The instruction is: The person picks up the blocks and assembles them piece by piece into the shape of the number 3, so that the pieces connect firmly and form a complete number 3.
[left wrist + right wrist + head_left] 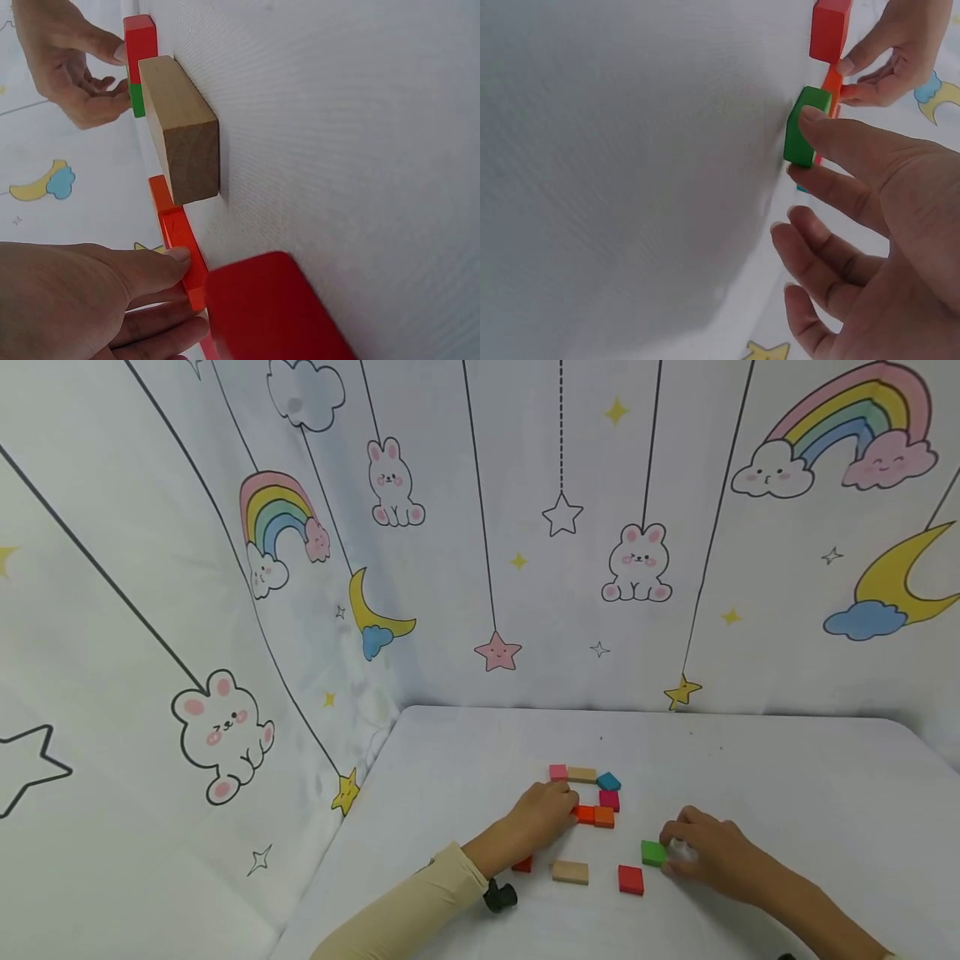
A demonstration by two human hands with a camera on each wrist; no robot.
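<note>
My left hand pinches a bright orange block with the thumb on its near face and the fingers behind it. A second orange block lies end to end with it. At the right, my right hand grips a green block, thumb on one face and index finger at its edge; the other fingers are spread loosely. In the head view a red block lies just left of the green one. A plain wooden block is farther left, and another red block shows partly behind my left forearm.
Behind the orange blocks, a pink block, a wooden block, a blue angular block and a crimson block form a curved row. The white table meets a wall cloth printed with rabbits and stars.
</note>
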